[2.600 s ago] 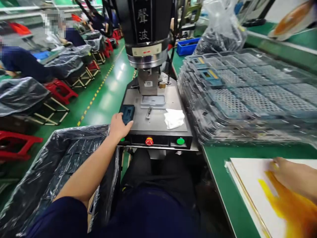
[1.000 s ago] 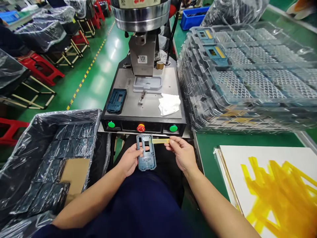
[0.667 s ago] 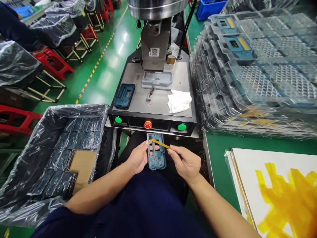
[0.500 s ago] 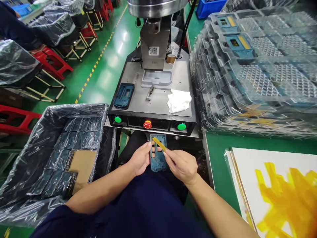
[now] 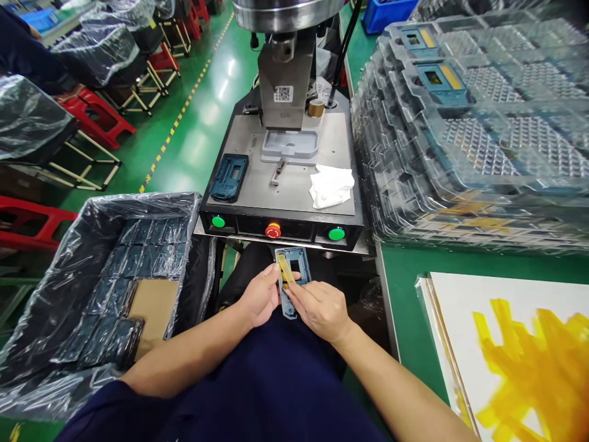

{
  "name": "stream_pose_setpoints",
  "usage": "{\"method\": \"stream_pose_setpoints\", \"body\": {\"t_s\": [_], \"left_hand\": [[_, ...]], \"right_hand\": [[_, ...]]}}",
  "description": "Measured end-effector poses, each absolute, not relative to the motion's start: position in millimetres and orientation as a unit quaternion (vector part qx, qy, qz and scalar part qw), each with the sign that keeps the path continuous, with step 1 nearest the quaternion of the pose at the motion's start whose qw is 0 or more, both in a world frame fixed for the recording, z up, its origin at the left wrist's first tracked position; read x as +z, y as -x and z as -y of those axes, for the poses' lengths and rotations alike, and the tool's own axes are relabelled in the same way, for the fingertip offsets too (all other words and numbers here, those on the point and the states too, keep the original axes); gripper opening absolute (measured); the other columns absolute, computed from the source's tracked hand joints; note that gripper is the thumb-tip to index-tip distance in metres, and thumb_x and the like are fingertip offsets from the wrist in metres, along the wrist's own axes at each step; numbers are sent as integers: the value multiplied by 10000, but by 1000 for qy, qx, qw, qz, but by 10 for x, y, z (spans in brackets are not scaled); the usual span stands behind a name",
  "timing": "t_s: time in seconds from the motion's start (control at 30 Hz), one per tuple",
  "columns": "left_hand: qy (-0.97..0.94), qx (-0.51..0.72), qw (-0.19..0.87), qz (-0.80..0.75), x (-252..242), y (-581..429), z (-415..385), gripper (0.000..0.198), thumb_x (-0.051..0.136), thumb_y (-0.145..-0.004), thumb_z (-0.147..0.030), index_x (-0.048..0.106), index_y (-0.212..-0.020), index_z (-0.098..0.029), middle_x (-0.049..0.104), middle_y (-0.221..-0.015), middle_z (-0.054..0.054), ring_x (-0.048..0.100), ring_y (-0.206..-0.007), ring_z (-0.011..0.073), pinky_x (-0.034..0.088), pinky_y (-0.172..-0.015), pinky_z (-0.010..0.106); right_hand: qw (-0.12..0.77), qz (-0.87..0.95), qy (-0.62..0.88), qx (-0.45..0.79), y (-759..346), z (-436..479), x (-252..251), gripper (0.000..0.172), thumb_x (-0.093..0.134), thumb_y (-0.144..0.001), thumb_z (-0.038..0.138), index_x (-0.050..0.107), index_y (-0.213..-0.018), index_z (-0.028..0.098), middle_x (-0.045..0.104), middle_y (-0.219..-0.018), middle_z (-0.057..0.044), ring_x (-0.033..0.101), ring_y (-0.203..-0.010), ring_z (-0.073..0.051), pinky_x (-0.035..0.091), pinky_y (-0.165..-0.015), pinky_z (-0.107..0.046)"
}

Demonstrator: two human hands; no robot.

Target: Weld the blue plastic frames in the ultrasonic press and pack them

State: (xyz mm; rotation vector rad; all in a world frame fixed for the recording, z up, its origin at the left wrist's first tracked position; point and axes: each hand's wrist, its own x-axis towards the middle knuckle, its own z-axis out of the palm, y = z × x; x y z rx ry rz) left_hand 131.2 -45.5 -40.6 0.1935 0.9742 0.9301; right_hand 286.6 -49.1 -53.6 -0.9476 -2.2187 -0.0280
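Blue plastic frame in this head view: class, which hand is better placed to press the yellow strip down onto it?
Likely the right hand: it pinches the yellow strip right over the blue plastic frame, while the left hand grips the frame's side and seems needed to steady it.

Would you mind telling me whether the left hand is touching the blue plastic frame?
Touching: the head view shows the left hand gripping the blue plastic frame along its left edge.

Dark navy short-sleeved work top [image 5: 271, 387], plain fabric across the torso at near centre. Left sleeve [image 5: 99, 411] ends near the elbow at near left. Forearms bare, left hand [image 5: 262, 296] and right hand [image 5: 319, 310] ungloved. Black trousers [image 5: 242, 270] over the knees, far of the top.
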Motion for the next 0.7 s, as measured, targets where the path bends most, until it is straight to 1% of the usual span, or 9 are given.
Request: {"method": "stream_pose_setpoints", "body": {"t_s": [0.13,0.23,0.3,0.4,0.5,0.57,0.63,0.7], "left_hand": [[-86,431,774,-456,-412,-1323,471,197,596,-904,-331,595,-994,-155,717,-996,121,690,-869,207,541,-857,376],[-93,423,779,-454,-428,-1325,480,216,613,-893,-352,595,-985,-158,712,-1003,119,688,-861,211,545,-840,385],[-97,422,782,-450,-445,-1323,484,217,615,-892,-356,599,-981,-159,709,-997,113,686,-868,213,547,-827,379],[-99,437,783,-432,-461,-1318,486,203,616,-892,-327,610,-1009,-161,699,-991,94,675,-889,198,548,-786,323],[-101,450,781,-420,-442,-1312,485,214,622,-888,-301,617,-1048,-160,687,-1017,86,666,-876,173,532,-683,247],[-103,452,782,-418,-419,-1309,485,228,628,-885,-296,622,-1065,-156,681,-1041,93,664,-886,171,515,-642,222],[-102,453,782,-416,-402,-1305,488,236,629,-885,-288,625,-1081,-155,678,-1059,98,664,-920,178,516,-654,222],[-98,455,782,-415,-395,-1301,493,244,619,-891,-280,622,-1102,-159,678,-1075,103,662,-961,190,525,-688,237]], "right_hand": [[373,850,372,-2,-2883,504,-558,106,619,-883,147,690,-959,170,626,-631,7,563,-579,-109,377,-576,-297],[353,859,372,-7,-2872,503,-579,108,603,-901,165,699,-950,177,617,-622,8,557,-575,-109,377,-570,-299],[337,866,370,-4,-2857,494,-580,122,597,-915,194,706,-968,176,634,-654,-6,571,-609,-120,389,-580,-297],[330,866,376,22,-2842,470,-561,150,623,-910,248,709,-994,160,689,-802,-58,612,-749,-159,438,-665,-296],[330,862,382,45,-2840,449,-545,194,617,-913,326,715,-992,179,701,-965,-86,618,-902,-203,483,-813,-338],[326,862,384,58,-2840,440,-546,210,601,-918,364,719,-975,200,689,-1070,-93,600,-1038,-235,483,-916,-388],[315,864,386,68,-2839,438,-553,215,588,-921,373,720,-965,208,662,-1171,-102,554,-1170,-263,461,-993,-436],[308,866,386,73,-2841,441,-557,217,585,-920,373,714,-968,205,628,-1246,-115,510,-1248,-283,431,-1043,-477]]}}
